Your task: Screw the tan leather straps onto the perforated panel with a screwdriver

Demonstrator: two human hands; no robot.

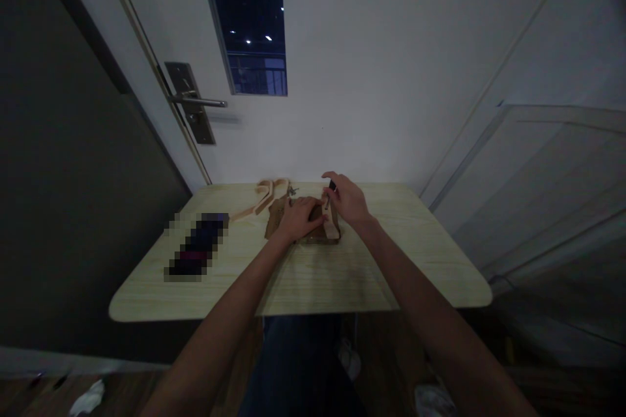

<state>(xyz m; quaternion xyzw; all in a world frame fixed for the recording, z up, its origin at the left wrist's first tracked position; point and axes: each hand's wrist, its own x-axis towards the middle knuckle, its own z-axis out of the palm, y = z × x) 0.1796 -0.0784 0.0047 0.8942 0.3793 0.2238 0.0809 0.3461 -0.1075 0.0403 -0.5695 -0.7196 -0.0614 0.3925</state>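
Note:
My left hand [297, 216] lies with fingers spread on a brown board [274, 220] in the middle of the table, pressing it down. Its thumb reaches toward a pale wooden strip [331, 227] at the board's right end. Over that strip, my right hand [349, 199] is closed on a small black-handled tool [332, 185], apparently a screwdriver, its thin shaft pointing down at the wood. Behind the left hand are curved pale wooden pieces [264, 195] and a small cluster of metal bits [293, 191], too small to make out.
The pale wooden table [391, 273] stands against a white door with a metal handle [200, 102]. A pixelated dark object [198, 244], perhaps a phone, lies at the left of the table. Dark wall panels flank the left side.

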